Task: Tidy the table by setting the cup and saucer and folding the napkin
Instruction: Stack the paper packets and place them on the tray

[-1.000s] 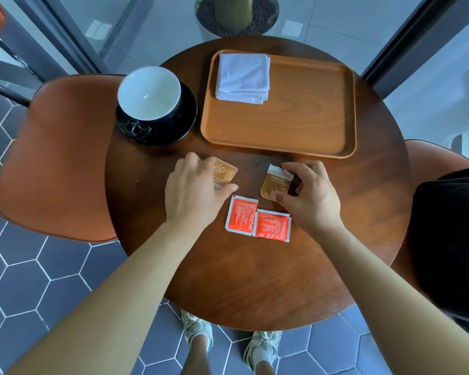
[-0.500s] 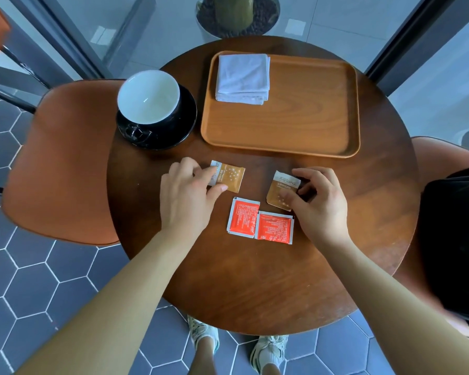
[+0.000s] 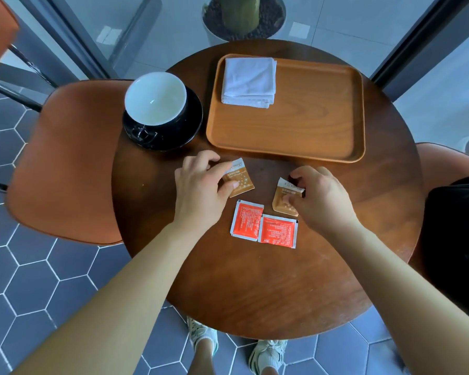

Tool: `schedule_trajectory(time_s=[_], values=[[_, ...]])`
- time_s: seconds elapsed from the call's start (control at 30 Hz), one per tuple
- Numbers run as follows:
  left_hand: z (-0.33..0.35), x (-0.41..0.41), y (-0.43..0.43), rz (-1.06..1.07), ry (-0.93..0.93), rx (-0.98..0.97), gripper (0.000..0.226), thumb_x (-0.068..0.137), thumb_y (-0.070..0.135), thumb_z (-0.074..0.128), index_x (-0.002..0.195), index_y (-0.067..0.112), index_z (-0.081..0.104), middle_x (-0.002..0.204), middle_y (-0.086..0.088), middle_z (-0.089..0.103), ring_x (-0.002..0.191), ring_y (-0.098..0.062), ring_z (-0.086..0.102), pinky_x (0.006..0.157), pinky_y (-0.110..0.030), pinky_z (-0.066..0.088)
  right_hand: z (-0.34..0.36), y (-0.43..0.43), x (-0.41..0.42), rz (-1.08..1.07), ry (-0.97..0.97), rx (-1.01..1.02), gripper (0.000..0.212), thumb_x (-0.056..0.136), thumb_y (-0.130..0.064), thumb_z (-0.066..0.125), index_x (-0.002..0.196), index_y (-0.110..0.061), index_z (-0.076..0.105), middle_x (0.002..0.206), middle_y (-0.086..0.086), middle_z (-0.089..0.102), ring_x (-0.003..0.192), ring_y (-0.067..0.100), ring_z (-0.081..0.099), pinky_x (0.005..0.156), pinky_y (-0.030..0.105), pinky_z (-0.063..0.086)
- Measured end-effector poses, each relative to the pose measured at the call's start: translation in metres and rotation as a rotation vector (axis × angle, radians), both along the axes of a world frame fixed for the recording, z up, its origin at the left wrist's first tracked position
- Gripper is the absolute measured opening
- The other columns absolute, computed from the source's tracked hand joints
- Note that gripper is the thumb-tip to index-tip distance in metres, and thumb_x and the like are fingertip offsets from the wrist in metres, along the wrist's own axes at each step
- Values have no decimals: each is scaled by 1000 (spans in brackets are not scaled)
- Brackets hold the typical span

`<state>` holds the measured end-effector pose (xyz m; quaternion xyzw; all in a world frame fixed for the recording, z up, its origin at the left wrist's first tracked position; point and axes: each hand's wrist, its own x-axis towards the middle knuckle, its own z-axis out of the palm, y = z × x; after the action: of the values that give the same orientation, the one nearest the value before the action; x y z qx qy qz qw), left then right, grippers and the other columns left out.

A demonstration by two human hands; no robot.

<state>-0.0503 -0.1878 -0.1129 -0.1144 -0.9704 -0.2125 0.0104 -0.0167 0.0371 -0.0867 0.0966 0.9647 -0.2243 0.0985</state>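
Observation:
A black cup with a white inside (image 3: 155,98) stands on a black saucer (image 3: 192,117) at the table's far left. A folded white napkin (image 3: 248,81) lies in the far left corner of a wooden tray (image 3: 309,125). My left hand (image 3: 198,188) pinches a brown sachet (image 3: 240,180) near the table's middle. My right hand (image 3: 320,198) pinches a second brown sachet (image 3: 282,201), which is lifted at one edge. Two red sachets (image 3: 263,224) lie flat side by side just in front of both hands.
The round wooden table (image 3: 255,288) has orange chairs to its left (image 3: 65,163) and right (image 3: 444,163). A potted plant (image 3: 243,17) stands on the floor beyond the table. My feet show under the near edge.
My left hand has pulled its brown sachet out into view and turned it. My right hand has tilted its brown sachet and closed its fingers over it.

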Motion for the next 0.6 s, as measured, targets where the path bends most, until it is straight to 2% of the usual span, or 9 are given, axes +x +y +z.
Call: schedule_trajectory(time_s=[0.1, 0.17, 0.23, 0.3, 0.37, 0.4, 0.5, 0.57, 0.6], values=[[-3, -5, -1, -49, -28, 51, 44, 88, 22, 76, 130, 15, 66, 133, -9, 60, 120, -30, 51, 94, -47, 47, 8, 0, -8, -2, -78, 35, 38, 80, -27, 81, 114, -19, 66, 110, 4, 61, 105, 28, 57, 77, 31, 39], [-4, -3, -6, -9, -47, 116, 47, 90, 23, 73, 135, 13, 61, 135, -9, 59, 123, -27, 51, 97, -39, 46, 11, -3, -7, 8, -66, 36, 28, 82, -26, 81, 107, -21, 69, 110, 3, 59, 105, 26, 56, 75, 29, 38], [-4, 2, -10, 52, -34, 180, 43, 93, 24, 69, 133, 11, 62, 134, -9, 60, 123, -25, 52, 95, -28, 43, 11, -7, -3, 9, -14, 35, 21, 84, -21, 78, 102, -21, 68, 109, 2, 60, 98, 23, 58, 66, 26, 39], [-3, 7, -12, 71, -25, 194, 39, 93, 21, 70, 130, 10, 64, 132, -9, 61, 122, -24, 53, 95, -25, 42, 11, -12, -2, -30, 40, -43, 16, 86, -19, 76, 96, -21, 64, 102, -2, 64, 84, 14, 59, 55, 20, 38], [-1, 8, -12, 65, -43, 208, 40, 90, 18, 72, 128, 10, 65, 132, -8, 62, 123, -23, 53, 97, -27, 43, 13, -19, -8, -100, 46, -221, 18, 85, -16, 74, 93, -24, 60, 93, -9, 65, 76, 4, 58, 53, 15, 40], [1, 7, -12, 67, -58, 221, 40, 90, 17, 73, 129, 11, 65, 133, -7, 62, 124, -22, 52, 98, -28, 44, 15, -24, -13, -125, 43, -319, 19, 84, -15, 74, 94, -25, 61, 92, -11, 66, 78, 3, 61, 56, 14, 44], [8, 5, -13, 118, -115, 316, 38, 95, 13, 67, 132, 17, 63, 134, 0, 63, 125, -16, 52, 97, -25, 47, 18, -43, -29, -189, 26, -566, 30, 82, -11, 77, 105, -25, 63, 96, -5, 72, 83, 10, 71, 65, 27, 58], [14, 6, -13, 203, -189, 418, 39, 98, 13, 61, 135, 23, 61, 135, 6, 62, 122, -7, 54, 90, -11, 44, 17, -57, -38, -174, -14, -602, 38, 82, -13, 78, 113, -27, 62, 101, -2, 72, 87, 12, 72, 66, 29, 61], [17, 7, -12, 252, -221, 464, 39, 99, 12, 60, 136, 26, 60, 134, 9, 62, 118, -4, 57, 86, -5, 43, 14, -62, -41, -131, -22, -538, 42, 81, -14, 78, 118, -26, 61, 105, -3, 71, 90, 13, 70, 70, 29, 60]])
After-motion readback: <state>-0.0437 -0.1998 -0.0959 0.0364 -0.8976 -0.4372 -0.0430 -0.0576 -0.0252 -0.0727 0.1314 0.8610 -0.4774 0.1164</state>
